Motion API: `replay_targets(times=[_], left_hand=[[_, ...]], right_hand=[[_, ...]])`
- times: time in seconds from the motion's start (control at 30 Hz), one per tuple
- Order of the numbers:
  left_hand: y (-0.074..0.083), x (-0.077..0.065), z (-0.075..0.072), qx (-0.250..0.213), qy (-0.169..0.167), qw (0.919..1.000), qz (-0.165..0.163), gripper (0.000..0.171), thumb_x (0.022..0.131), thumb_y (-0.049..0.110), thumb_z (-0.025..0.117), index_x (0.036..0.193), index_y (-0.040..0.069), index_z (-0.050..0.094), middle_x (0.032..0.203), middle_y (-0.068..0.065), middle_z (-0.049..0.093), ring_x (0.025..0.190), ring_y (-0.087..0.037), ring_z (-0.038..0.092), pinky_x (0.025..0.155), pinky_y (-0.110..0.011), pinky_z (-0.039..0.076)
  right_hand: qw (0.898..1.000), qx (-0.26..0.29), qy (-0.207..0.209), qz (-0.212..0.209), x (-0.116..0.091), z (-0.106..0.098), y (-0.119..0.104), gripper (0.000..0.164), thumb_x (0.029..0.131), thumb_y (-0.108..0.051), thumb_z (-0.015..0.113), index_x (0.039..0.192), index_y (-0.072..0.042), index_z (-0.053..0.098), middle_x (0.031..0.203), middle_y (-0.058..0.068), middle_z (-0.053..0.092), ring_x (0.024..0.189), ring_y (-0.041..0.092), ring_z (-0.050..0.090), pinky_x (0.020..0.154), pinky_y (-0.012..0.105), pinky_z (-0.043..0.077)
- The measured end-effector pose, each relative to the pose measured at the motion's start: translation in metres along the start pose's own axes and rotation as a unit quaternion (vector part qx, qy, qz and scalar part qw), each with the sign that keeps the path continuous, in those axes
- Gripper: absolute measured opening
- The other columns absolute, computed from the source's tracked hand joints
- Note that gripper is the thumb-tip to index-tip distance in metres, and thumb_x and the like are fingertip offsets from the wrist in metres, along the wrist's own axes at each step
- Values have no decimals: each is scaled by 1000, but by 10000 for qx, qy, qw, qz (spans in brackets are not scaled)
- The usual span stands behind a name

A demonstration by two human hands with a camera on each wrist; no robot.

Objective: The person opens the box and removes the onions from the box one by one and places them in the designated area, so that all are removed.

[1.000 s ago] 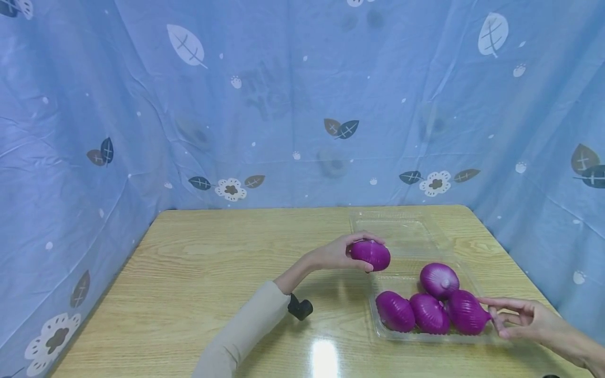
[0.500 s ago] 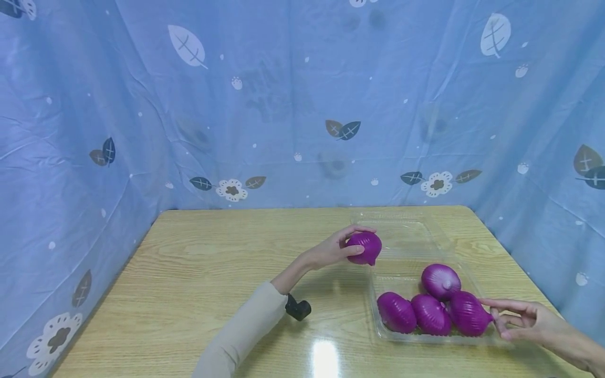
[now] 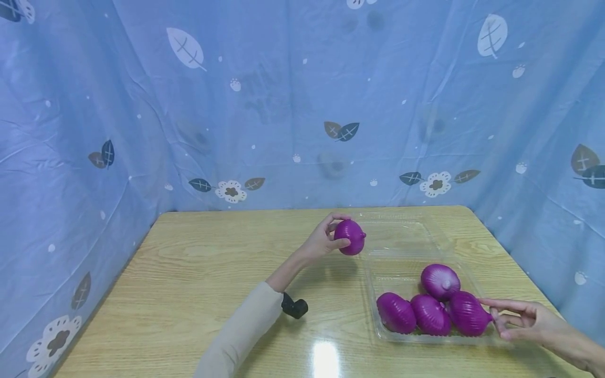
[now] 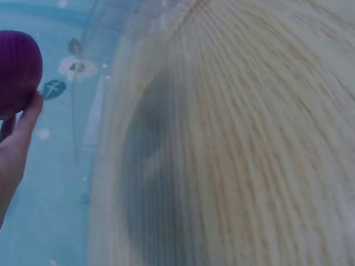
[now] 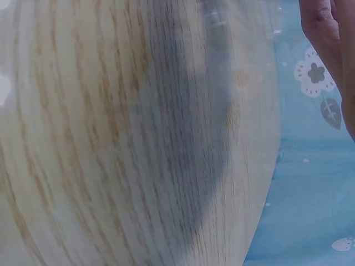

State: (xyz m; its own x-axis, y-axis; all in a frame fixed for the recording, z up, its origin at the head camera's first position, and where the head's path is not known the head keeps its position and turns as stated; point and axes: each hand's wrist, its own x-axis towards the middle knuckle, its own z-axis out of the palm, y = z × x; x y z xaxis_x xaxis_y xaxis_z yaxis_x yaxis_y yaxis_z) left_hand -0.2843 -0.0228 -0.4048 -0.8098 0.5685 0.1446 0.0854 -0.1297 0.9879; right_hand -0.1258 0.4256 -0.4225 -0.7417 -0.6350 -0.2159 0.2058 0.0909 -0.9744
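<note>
My left hand (image 3: 326,239) grips a purple onion (image 3: 350,237) in the air, left of the open plastic box; its stem tip points right. In the left wrist view the onion (image 4: 19,72) is partly cut off at the left edge, fingers beneath it. Several more onions (image 3: 430,314) lie along the near side of the clear plastic box (image 3: 394,268), one of them (image 3: 440,282) behind the others. At the box's right corner, my right hand (image 3: 529,320) pinches the rim beside the rightmost onion (image 3: 469,314). The right wrist view shows only part of that hand (image 5: 327,39).
The box's clear lid (image 3: 397,233) lies folded back toward the table's far edge. Bare wooden table (image 3: 212,262) stretches to the left. A blue patterned curtain (image 3: 283,105) encloses the back and sides. A black device (image 3: 295,308) sits at my left wrist.
My left hand has carried its onion left and slightly away from me, off the box, turning it so that the stem swings to the right. The right hand and the box stay put.
</note>
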Motion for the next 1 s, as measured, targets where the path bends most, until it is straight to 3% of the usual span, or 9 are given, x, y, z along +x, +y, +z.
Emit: replay_targets(times=[0.1, 0.2, 0.4, 0.53, 0.8, 1.0], left_hand=[[-2, 0, -1, 149, -47, 9999, -33, 60, 86, 2, 69, 140, 11, 43, 140, -17, 43, 120, -35, 54, 92, -40, 52], [-3, 0, -1, 262, -16, 9997, -23, 62, 84, -7, 68, 139, 8, 43, 141, -14, 44, 123, -32, 50, 94, -39, 51], [-2, -1, -1, 824, 263, 9962, -122, 65, 72, 0, 81, 126, 14, 47, 126, -9, 51, 113, -25, 56, 89, -35, 53], [-5, 0, -8, 1040, 283, 9942, -19, 59, 72, 4, 83, 120, 12, 51, 129, -4, 54, 116, -21, 55, 90, -34, 53], [-12, 8, -29, 753, 577, 9955, 83, 67, 78, 2, 77, 138, 14, 49, 141, -5, 43, 123, -30, 51, 95, -36, 50], [-16, 22, -46, 773, 1290, 9886, -101, 68, 76, -1, 78, 137, 14, 50, 140, -10, 46, 122, -31, 52, 96, -37, 49]], right_hand=[[10000, -15, 17, -89, -1, 0, 1, 56, 96, 9, 43, 134, -29, 57, 126, -12, 61, 104, 1, 58, 87, 29, 54], [9998, 102, -37, -174, 0, 0, 2, 57, 95, 11, 43, 135, -28, 57, 129, -13, 60, 105, 1, 58, 87, 30, 54], [9994, 260, -102, -222, 1, 0, 3, 58, 95, 12, 42, 135, -27, 56, 131, -13, 59, 106, 1, 58, 87, 29, 54], [9981, 550, -258, -117, 1, -1, 3, 59, 96, 13, 39, 136, -27, 56, 125, -9, 62, 105, 2, 58, 86, 28, 54], [9972, 665, -297, -152, 2, -1, 3, 60, 96, 14, 37, 137, -26, 55, 126, -7, 62, 106, 2, 58, 86, 28, 53], [9963, 715, -394, -277, 2, -1, 4, 61, 95, 16, 38, 138, -24, 54, 125, -7, 62, 105, 1, 57, 85, 28, 54]])
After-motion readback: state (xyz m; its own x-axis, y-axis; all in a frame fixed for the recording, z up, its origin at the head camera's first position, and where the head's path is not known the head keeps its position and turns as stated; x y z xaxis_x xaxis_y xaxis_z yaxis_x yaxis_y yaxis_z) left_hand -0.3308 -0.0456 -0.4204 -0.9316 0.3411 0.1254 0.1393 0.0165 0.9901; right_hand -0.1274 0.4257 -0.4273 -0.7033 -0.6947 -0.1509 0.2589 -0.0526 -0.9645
